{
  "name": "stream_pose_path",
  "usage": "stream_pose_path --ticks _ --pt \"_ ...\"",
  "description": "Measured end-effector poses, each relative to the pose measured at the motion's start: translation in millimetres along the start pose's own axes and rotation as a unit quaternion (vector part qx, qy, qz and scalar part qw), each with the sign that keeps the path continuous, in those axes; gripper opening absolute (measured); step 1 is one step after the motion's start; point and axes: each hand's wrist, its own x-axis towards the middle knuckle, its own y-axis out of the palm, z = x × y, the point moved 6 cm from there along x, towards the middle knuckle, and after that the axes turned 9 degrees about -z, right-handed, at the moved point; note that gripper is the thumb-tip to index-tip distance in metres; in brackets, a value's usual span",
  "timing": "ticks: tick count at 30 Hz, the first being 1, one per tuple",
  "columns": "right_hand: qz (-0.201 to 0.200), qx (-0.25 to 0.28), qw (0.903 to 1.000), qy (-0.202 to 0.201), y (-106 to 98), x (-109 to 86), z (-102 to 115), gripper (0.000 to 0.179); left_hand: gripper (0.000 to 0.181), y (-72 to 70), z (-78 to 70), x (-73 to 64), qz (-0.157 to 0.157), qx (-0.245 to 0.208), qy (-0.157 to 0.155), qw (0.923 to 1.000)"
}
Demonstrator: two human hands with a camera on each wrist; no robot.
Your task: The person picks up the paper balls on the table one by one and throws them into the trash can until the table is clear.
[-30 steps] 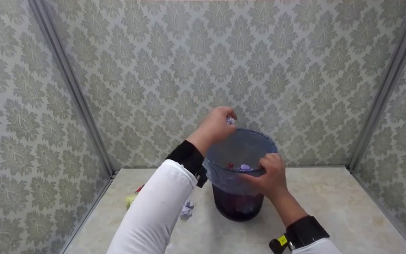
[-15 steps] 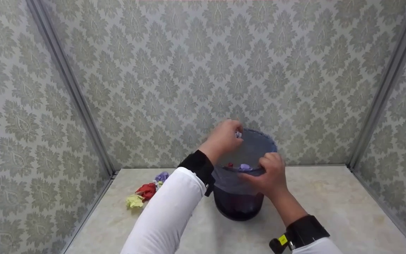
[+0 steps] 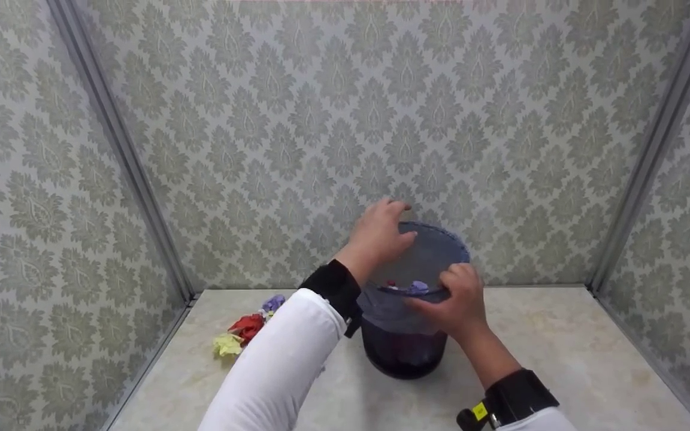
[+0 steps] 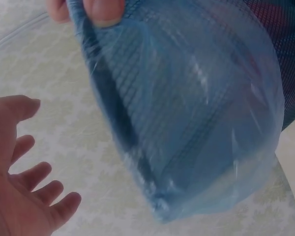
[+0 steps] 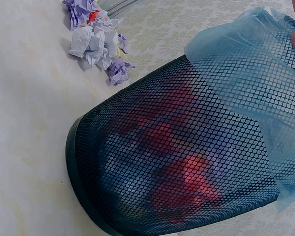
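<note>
A dark mesh wastebasket (image 3: 403,353) stands upright on the table, lined with a thin blue plastic bag (image 4: 226,162) folded over its rim. Over the left side of its mouth hovers my left hand (image 3: 381,233), fingers apart and nothing between them. My right hand (image 3: 462,296) grips the near right rim, thumb outside and fingers curled over the edge. Just inside the near rim show a purple crumpled paper (image 3: 418,287) and a bit of red paper (image 3: 391,284). Through the mesh, red crumpled paper (image 5: 191,182) and pale paper show in the right wrist view.
Left of the wastebasket lie a red paper ball (image 3: 248,327), a yellow one (image 3: 227,345) and a purple one (image 3: 274,303), partly behind the left sleeve. White crumpled paper (image 5: 94,44) is near them. Patterned walls (image 3: 345,131) enclose the table's back and sides.
My left hand moved slightly right and down over the wastebasket's mouth, and its fingers opened, letting go of a white paper ball. My right hand has kept its grip on the rim.
</note>
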Motion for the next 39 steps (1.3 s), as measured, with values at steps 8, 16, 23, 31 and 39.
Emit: stream_pose_path --ticks 8,16,23,31,39 --pt "-0.002 0.006 1.0000 -0.004 -2.0 2.2 -0.7 0.075 0.051 -30.7 11.3 -24.6 -0.017 -0.010 0.022 0.9996" --pt "-0.008 0.016 0.9998 0.006 -0.7 1.1 0.4 0.075 0.051 -47.5 59.8 -71.9 -0.018 -0.010 0.016 0.9997" --pt "-0.002 0.025 0.9996 0.015 1.1 -1.3 -1.9 0.076 0.052 -42.6 127.1 -108.9 -0.007 -0.022 -0.062 0.9978" --pt "0.003 0.026 0.9996 0.014 1.2 -0.8 -0.8 0.075 0.053 -13.0 197.0 -152.6 0.007 -0.018 -0.167 0.9857" --pt "0.001 0.030 0.9995 0.011 0.7 -0.8 -0.9 0.076 0.053 17.7 253.9 -185.2 -0.018 0.021 -0.208 0.9776"
